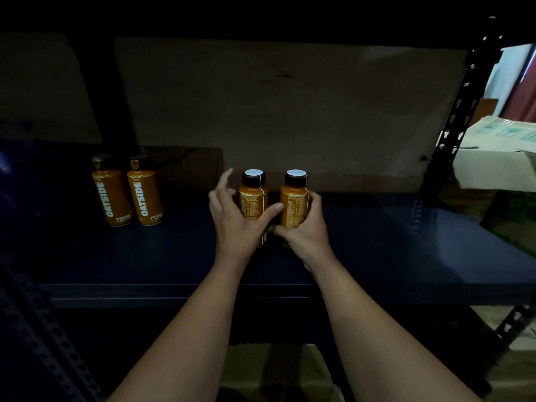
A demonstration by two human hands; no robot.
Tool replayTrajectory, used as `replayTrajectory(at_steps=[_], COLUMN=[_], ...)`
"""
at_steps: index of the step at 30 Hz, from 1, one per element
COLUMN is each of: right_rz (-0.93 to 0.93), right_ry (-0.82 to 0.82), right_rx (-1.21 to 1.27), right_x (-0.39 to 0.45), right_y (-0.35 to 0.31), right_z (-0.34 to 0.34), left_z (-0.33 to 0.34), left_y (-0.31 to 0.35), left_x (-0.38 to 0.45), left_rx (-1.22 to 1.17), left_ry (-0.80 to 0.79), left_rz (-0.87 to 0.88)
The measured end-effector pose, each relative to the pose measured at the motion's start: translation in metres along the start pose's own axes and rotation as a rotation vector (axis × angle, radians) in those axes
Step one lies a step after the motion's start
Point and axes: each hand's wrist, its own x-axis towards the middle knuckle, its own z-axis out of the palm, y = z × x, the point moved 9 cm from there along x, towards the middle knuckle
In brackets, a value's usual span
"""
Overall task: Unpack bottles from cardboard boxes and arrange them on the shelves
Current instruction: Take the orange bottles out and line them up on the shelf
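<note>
Head view: a dark blue metal shelf (pixel 377 250) runs L to R across a dim rack. Near its centre stand two orange plastic bottles w/ black caps and white cap tops, upright, just beside each other, back labels facing the camera. The left hand (pixel 235 224) wraps the left-held bottle (pixel 253 195): thumb across its front, fingers spread loosely round its far-left side, so it grasps the bottle w/ a partly loosened hold. The right hand (pixel 304 230) clasps the right-held bottle (pixel 294 198), fingers curled round its right side, thumb low at the front. Whether the bottle bases touch the shelf cannot be told; the hands hide them.

Further left on the same shelf, well apart from the hands, two more orange "OATSIDE" bottles (pixel 127 192) stand upright side by side, front labels out.

Behind, a brown cardboard panel (pixel 290 111) lines the far side. At far right, past a black perforated rack post (pixel 461 111), sits a pale cardboard box (pixel 499 158). Another cardboard box (pixel 275 372) shows below, betw. the forearms.
</note>
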Motion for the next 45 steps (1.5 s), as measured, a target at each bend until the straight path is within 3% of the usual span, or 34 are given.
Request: replayTrajectory(at_steps=[10,14,24,31,38,45], right_rz=[-0.005,-0.009,-0.016,-0.021,-0.011,0.014], right_ry=[-0.011,0.043,0.058,0.065,0.043,0.034], right_rx=[0.010,0.003,-0.050,-0.055,-0.064,0.019], right_x=[0.004,0.001,0.006,0.006,0.006,0.003], right_y=[0.002,-0.002,0.001,0.003,0.003,-0.001], right_z=[-0.006,-0.006,-0.008,-0.008,-0.006,-0.011], left_z=[0.009,0.003,0.014,0.010,0.024,0.025], left_y=[-0.015,-0.010,-0.021,-0.019,-0.022,-0.021], left_x=[0.002,0.004,0.004,0.005,0.003,0.003], left_rx=[-0.213,-0.088,-0.255,-0.123,-0.215,-0.178], left_ry=[-0.138,-0.075,-0.194,-0.137,-0.289,-0.292], left_rz=[-0.081,-0.022,-0.158,-0.082,-0.187,-0.182])
